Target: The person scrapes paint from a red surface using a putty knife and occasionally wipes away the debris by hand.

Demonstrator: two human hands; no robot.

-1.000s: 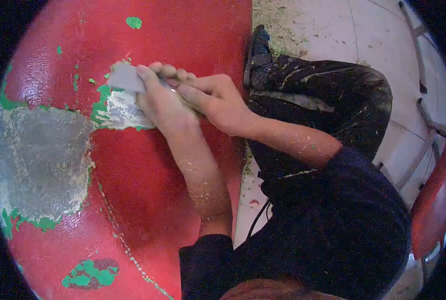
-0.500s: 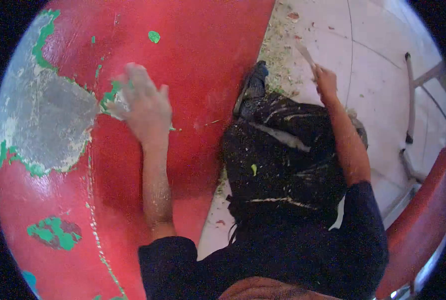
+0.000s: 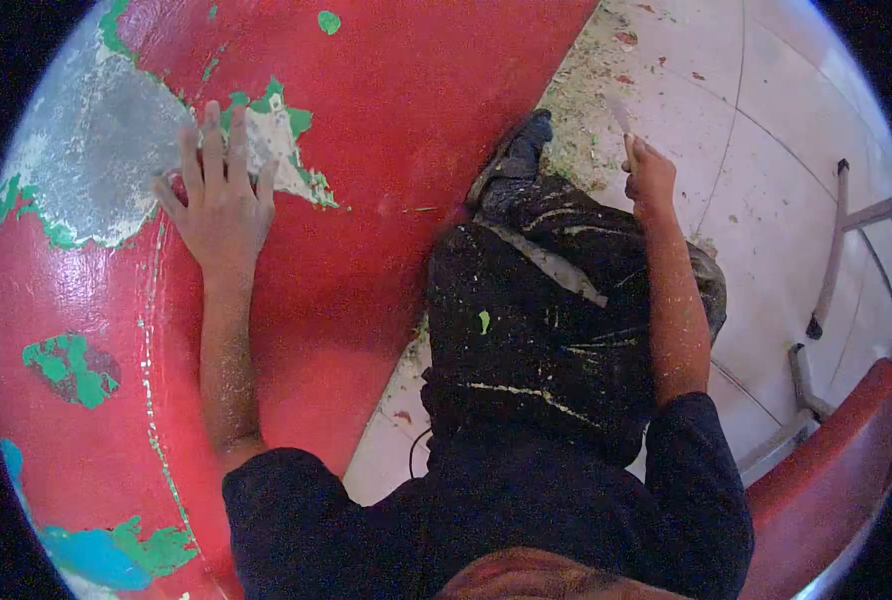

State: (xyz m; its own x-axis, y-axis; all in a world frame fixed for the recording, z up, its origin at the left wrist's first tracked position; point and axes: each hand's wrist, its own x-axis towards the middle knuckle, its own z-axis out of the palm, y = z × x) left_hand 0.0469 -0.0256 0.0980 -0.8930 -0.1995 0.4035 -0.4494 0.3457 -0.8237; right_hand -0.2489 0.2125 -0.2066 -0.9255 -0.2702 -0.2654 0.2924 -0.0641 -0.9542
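Observation:
My left hand [image 3: 224, 205] rests with its fingers spread on the red painted surface [image 3: 366, 130], over the edge of a bare patch. Green paint and a whitish layer show along the ragged edges of that grey bare patch [image 3: 96, 160]. A smaller stripped patch [image 3: 284, 150] continues just right of my fingers. Out to the right, over the tiled floor, my right hand [image 3: 652, 180] is closed around a scraper [image 3: 620, 115]. Its thin blade points up and away from the red surface and is blurred.
Paint chips [image 3: 591, 120] litter the pale tiled floor [image 3: 706, 120] along the red surface's edge. My dusty black trousers [image 3: 536, 310] fill the middle. Metal legs [image 3: 834, 245] and a red padded piece [image 3: 826, 460] stand at the right. More green patches [image 3: 71, 368] mark the lower left.
My left hand has moved left and slightly down across the red surface, its fingers now less blurred. The view has shifted. My right hand still holds the scraper off to the side.

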